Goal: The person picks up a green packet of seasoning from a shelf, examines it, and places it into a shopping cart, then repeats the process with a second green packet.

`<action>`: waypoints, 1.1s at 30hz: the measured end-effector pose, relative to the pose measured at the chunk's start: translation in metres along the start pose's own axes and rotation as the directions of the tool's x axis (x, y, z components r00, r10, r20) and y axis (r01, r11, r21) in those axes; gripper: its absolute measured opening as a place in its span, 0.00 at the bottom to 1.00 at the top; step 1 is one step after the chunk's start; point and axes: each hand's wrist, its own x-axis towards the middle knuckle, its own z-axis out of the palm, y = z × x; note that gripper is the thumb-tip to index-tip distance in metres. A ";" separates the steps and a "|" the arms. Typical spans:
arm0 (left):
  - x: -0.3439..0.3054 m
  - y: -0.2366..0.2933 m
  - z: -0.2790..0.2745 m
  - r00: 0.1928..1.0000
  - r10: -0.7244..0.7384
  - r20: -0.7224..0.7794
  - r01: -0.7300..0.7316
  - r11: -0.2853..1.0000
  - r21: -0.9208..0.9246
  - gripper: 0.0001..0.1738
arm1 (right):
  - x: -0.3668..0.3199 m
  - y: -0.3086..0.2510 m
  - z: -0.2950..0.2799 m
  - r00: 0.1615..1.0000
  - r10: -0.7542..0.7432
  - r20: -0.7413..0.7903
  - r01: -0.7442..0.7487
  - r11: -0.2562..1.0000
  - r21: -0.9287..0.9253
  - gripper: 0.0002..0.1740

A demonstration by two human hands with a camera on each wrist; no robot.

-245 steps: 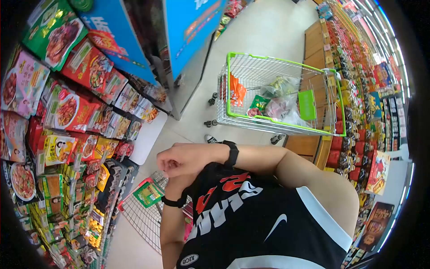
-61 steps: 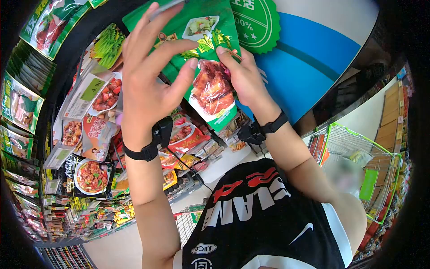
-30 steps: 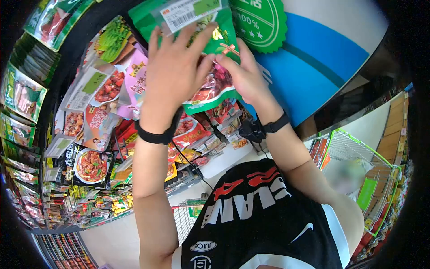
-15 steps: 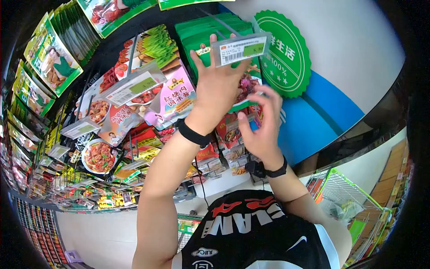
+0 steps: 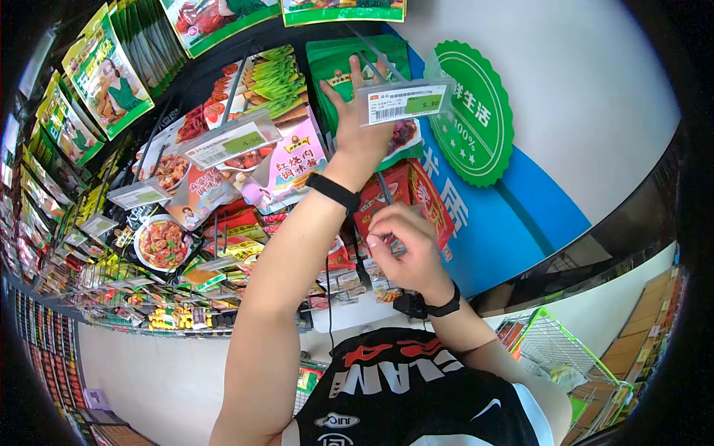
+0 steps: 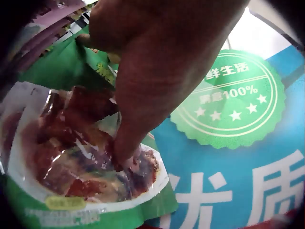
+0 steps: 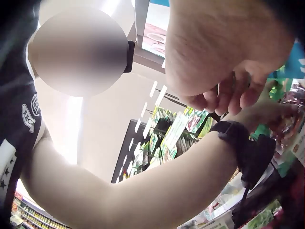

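Note:
My left hand (image 5: 361, 137) lies with spread, straight fingers against the green food packets (image 5: 325, 61) hanging on a hook. A clear price tag (image 5: 405, 102) covers part of its fingers. In the left wrist view, the thumb touches the front packet (image 6: 71, 167), which has a picture of glazed meat on a white plate. My right hand (image 5: 407, 245) is lower, in front of red packets (image 5: 428, 197). Its fingers are loosely curled with nothing in them, and the right wrist view shows the back of that hand (image 7: 219, 52).
A pink packet (image 5: 286, 167) and many other hanging packets fill the rack to the left. To the right stands a blue panel (image 5: 483, 230) with a round green sign (image 5: 472, 111). A shopping cart (image 5: 558, 342) holding goods is at the lower right.
Both hands worked at the green packet earlier; the right hand has let go of it and drawn back and down, its fingers curling. The left hand stays on the packets as the head view shifts.

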 end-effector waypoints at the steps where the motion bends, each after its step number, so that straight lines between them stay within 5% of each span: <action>1: 0.000 -0.001 0.001 1.000 0.002 -0.002 -0.002 1.000 -0.019 0.32 | -0.003 0.001 0.002 1.000 0.026 0.017 -0.027 0.999 0.041 0.06; 6: -0.007 0.002 0.001 0.998 0.014 -0.061 -0.013 1.000 0.004 0.33 | -0.005 -0.002 0.004 0.996 -0.013 0.091 0.001 0.991 0.134 0.05; 7: -0.007 0.005 -0.003 0.998 -0.012 0.056 0.016 0.996 -0.082 0.33 | -0.006 -0.002 0.004 0.994 -0.016 0.107 0.002 0.992 0.125 0.05; 14: -0.040 0.009 -0.053 0.970 0.025 0.241 0.020 0.983 -0.183 0.31 | -0.010 -0.012 0.010 0.978 0.008 0.207 -0.060 0.967 0.247 0.05; 17: -0.063 0.012 -0.079 0.989 -0.057 0.134 0.076 0.986 -0.146 0.30 | -0.014 -0.015 0.014 0.960 -0.017 0.278 -0.076 0.945 0.318 0.04; 20: -0.094 0.013 -0.117 0.971 -0.144 0.189 0.204 0.913 -0.353 0.24 | -0.022 -0.022 0.017 0.899 -0.043 0.436 -0.139 0.916 0.376 0.06; 22: -0.128 0.012 -0.139 0.989 -0.110 0.100 0.142 0.894 -0.426 0.16 | -0.028 -0.028 0.023 0.870 -0.090 0.486 -0.152 0.887 0.437 0.06; 26: -0.189 0.018 -0.168 0.980 -0.200 0.022 0.189 0.876 -0.444 0.10 | -0.049 -0.043 0.033 0.712 -0.192 0.676 -0.307 0.780 0.545 0.06; 30: -0.264 0.033 -0.224 0.916 -0.325 0.234 0.400 0.757 -0.517 0.11 | -0.076 -0.063 0.049 0.438 -0.347 0.829 -0.503 0.670 0.546 0.06; 33: -0.343 0.055 -0.256 0.781 -0.506 0.366 0.621 0.570 -0.538 0.12 | -0.108 -0.066 0.063 0.269 -0.329 0.905 -0.573 0.700 0.425 0.07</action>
